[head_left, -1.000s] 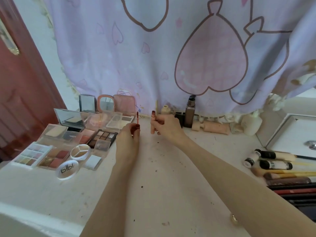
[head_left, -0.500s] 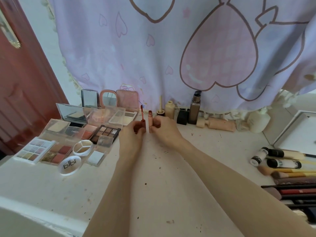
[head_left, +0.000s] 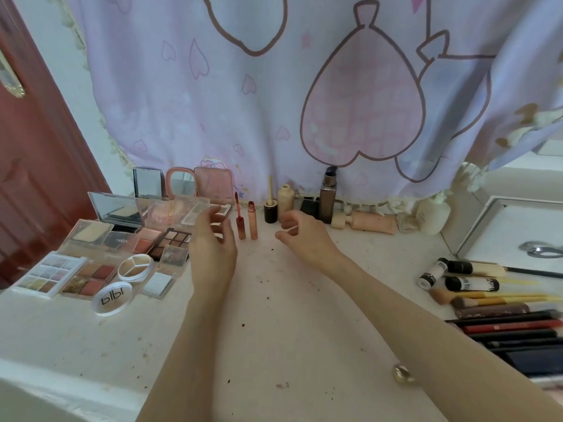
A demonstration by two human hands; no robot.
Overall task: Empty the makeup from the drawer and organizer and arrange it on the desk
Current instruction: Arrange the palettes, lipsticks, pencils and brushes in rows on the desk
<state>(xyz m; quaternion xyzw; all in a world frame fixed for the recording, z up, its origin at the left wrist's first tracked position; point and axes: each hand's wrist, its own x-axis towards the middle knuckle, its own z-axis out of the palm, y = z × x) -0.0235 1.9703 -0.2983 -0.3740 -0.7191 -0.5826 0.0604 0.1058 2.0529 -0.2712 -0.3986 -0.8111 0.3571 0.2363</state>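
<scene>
Head view is showing a lip-gloss tube [head_left: 252,220] standing uncapped and upright on the desk [head_left: 274,315], likely for display. Its wand [head_left: 239,219] is standing cap-down just left of the tube, not quite touching it. The left hand [head_left: 213,242] is hovering left of the tube, fingers loosely spread, holding nothing. The right hand [head_left: 300,234] is hovering right of the tube, fingers loosely curled, also empty. Palettes [head_left: 100,260] are lying grouped far left of the tube, lids open. Bottles [head_left: 327,196] are lining up right of the tube along the curtain [head_left: 289,95]. Brushes [head_left: 487,300] are lying far right. The desk surface is looking pale and speckled with crumbs. A red door [head_left: 36,166] is standing beyond the palettes.
</scene>
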